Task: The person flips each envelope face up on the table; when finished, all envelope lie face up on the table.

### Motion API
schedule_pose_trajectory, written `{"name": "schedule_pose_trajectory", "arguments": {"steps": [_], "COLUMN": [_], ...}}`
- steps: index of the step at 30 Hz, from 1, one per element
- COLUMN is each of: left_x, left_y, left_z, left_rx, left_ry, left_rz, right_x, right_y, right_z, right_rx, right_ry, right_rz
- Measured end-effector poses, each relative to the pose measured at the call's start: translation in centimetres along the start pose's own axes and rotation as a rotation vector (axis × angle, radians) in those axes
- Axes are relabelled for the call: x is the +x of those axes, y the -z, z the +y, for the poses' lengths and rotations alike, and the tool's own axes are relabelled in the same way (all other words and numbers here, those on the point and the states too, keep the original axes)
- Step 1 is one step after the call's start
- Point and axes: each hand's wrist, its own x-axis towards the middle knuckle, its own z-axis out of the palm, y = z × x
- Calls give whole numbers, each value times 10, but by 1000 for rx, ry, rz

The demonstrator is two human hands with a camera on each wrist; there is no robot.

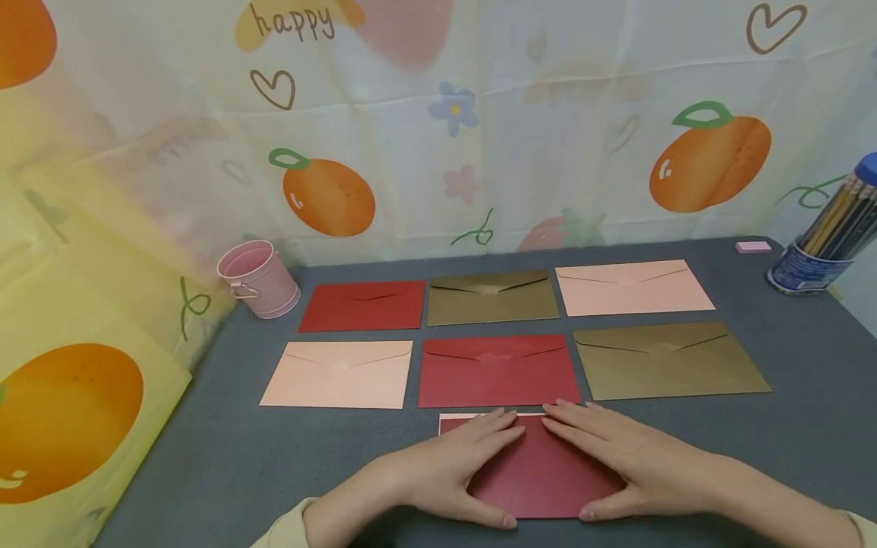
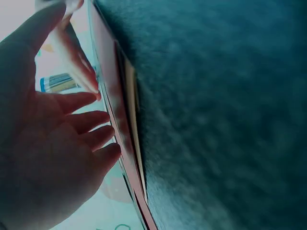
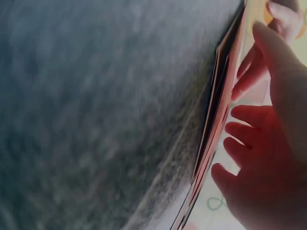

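A dark red envelope (image 1: 541, 479) lies on the grey table (image 1: 226, 457) near the front edge. A pale strip (image 1: 454, 415) shows along its far left edge. My left hand (image 1: 473, 457) lies flat on its left half and my right hand (image 1: 603, 457) on its right half. The fingers are straight and both thumbs sit at the near edge. In the left wrist view the left hand (image 2: 72, 139) rests against the envelope's edge (image 2: 120, 124). In the right wrist view the right hand (image 3: 259, 143) presses the envelope (image 3: 216, 120) against the table (image 3: 96, 120).
Beyond the hands lie two rows of envelopes: red (image 1: 363, 306), olive (image 1: 490, 298), pink (image 1: 632, 288), then pink (image 1: 340, 374), red (image 1: 496, 371), olive (image 1: 668, 361). A pink bucket (image 1: 258, 278) stands back left. A pencil tub (image 1: 822, 243) and a pink eraser (image 1: 753, 246) are back right.
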Motion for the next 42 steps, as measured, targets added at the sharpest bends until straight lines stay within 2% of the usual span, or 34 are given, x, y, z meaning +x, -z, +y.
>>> {"name": "schedule_pose_trajectory", "arguments": {"steps": [3,7,15,21,26,34,38,42], "left_x": [-6,-9,-10,-10,-12,-17,-18,-19], "left_y": [-2,-4,-3,0,6,19,25,29], "left_z": [-2,-3,-4,-5,-8,-12,-13,-13], "left_rx": [100,180,244,245,138,-8,-43,-61], "left_ry": [-26,-43,-46,-26,-49,-214,-286,-351], "left_rz": [-15,-20,-9,-9,-3,135,213,325], "right_x": [-1,-2,-3,0,2,5,6,7], "right_y": [-2,-4,-3,1,9,21,27,32], "right_z": [-1,0,0,1,1,6,7,8], "right_rx": [17,14,-53,-77,8,231,281,340], "right_ry": [34,58,41,36,16,51,95,118], "right_rz": [-36,-59,-59,-68,-78,-23,43,109]}}
